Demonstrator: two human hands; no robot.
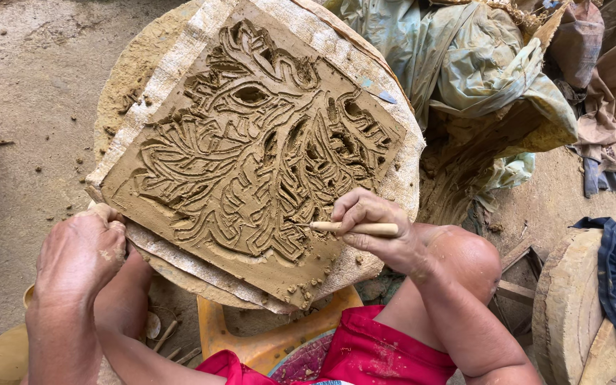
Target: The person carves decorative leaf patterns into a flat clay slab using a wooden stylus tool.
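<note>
A person sits over a square slab of wet brown clay (251, 153), carved in relief with leaf and feather-like shapes and an eye. The slab lies turned like a diamond on a piece of woven sacking (301, 21) spread over a round stand (126, 71), with one corner nearest the person's lap. The right hand (376, 228) pinches a slim wooden carving stick (354, 228) between thumb and fingers, closed firmly on it. The stick lies almost level across the view, its long axis running left to right; its tip points left, toward the carved grooves near the slab's lower right edge, and appears to be just touching or just above the clay. The left hand (80, 253) curls, fingers together, around the slab's left corner and the sacking under it, steadying them. Loose crumbs of clay (304, 289) sit near the bottom corner. From here, the risks seem to be these: too much pressure could make the tip gouge or tear a thin raised ridge; the heel of the right hand could smear soft detail; a slip of the left hand could let the slab shift on the sacking.
</note>
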